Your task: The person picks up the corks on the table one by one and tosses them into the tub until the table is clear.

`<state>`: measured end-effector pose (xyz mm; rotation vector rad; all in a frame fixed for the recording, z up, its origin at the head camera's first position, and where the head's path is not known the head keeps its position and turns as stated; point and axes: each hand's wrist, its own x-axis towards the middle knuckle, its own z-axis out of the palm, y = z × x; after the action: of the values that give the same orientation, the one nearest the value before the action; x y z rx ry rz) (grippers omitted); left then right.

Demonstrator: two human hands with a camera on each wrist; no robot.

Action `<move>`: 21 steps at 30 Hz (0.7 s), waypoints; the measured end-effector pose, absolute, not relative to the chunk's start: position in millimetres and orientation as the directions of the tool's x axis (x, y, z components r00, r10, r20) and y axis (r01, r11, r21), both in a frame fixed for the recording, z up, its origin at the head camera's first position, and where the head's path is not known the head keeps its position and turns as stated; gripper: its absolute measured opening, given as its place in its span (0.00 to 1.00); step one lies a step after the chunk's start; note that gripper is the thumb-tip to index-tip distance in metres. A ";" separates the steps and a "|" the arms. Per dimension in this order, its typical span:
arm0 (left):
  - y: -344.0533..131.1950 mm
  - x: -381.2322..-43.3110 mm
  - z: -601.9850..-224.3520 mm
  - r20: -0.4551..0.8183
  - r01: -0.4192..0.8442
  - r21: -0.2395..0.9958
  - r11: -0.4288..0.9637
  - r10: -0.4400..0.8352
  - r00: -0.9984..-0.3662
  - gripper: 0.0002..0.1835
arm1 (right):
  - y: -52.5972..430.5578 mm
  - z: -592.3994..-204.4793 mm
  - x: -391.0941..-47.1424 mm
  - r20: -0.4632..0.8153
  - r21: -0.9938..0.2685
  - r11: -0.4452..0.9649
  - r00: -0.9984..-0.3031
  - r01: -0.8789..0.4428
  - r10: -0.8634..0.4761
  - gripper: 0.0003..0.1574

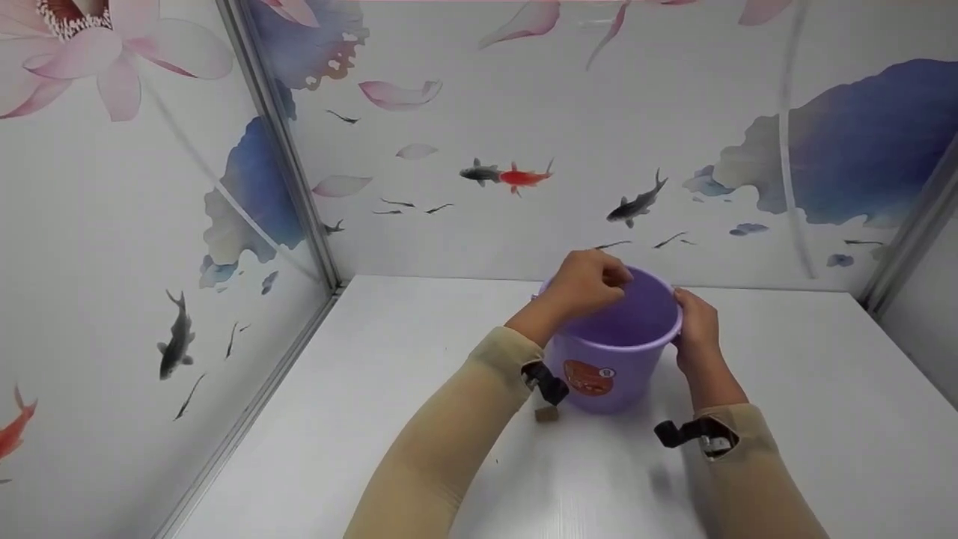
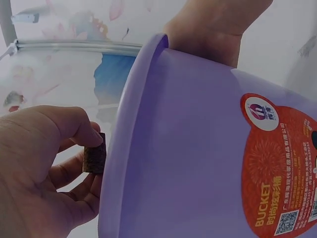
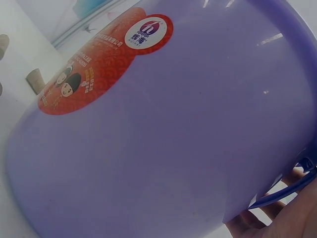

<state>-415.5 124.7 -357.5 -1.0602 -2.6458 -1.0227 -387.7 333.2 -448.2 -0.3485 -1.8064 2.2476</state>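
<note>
A purple bucket (image 1: 610,367) with a red label stands upright on the table. My left hand (image 1: 587,284) is over the bucket's mouth at its left side. In the left wrist view, that hand's thumb and fingers pinch a small dark brown cork (image 2: 94,154) close by the rim. My right hand (image 1: 697,326) grips the bucket at its right side, just below the rim; in the right wrist view its fingers (image 3: 247,223) lie by the blue-purple handle (image 3: 285,192). Another small brown cork (image 1: 546,413) sits on the table at the bucket's front left.
The white table (image 1: 359,389) is bounded by a back panel (image 1: 464,239) and a left panel (image 1: 97,247) printed with fish, petals and leaves. A metal corner post (image 1: 288,157) joins these panels. Dark wrist cameras (image 1: 550,383) are strapped over both sleeves.
</note>
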 end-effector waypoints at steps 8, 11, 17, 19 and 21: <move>124.0 -414.7 -359.5 0.326 0.645 0.516 0.563 0.567 -0.757 0.13 | 332.1 -446.0 -387.9 -0.057 -0.974 -0.227 -0.944 -0.020 0.326 0.21; 123.2 -415.1 -361.3 0.331 0.640 0.516 0.570 0.556 -0.762 0.14 | 332.2 -446.2 -388.5 -0.057 -0.975 -0.222 -0.945 -0.017 0.322 0.21; 119.0 -418.8 -367.6 0.343 0.646 0.535 0.545 0.558 -0.755 0.15 | 331.2 -447.7 -388.6 -0.055 -0.972 -0.232 -0.939 -0.026 0.339 0.21; 116.6 -419.2 -369.7 0.354 0.655 0.533 0.535 0.563 -0.747 0.15 | 330.5 -448.1 -388.9 -0.047 -0.973 -0.229 -0.938 -0.034 0.342 0.22; 113.8 -418.5 -370.7 0.362 0.663 0.520 0.538 0.564 -0.742 0.15 | 330.2 -448.3 -389.1 -0.043 -0.973 -0.229 -0.939 -0.039 0.341 0.23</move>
<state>-418.5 113.8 -370.7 -1.0534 -2.6206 -0.9834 -389.1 330.2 -448.3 -0.3621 -1.7755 2.2586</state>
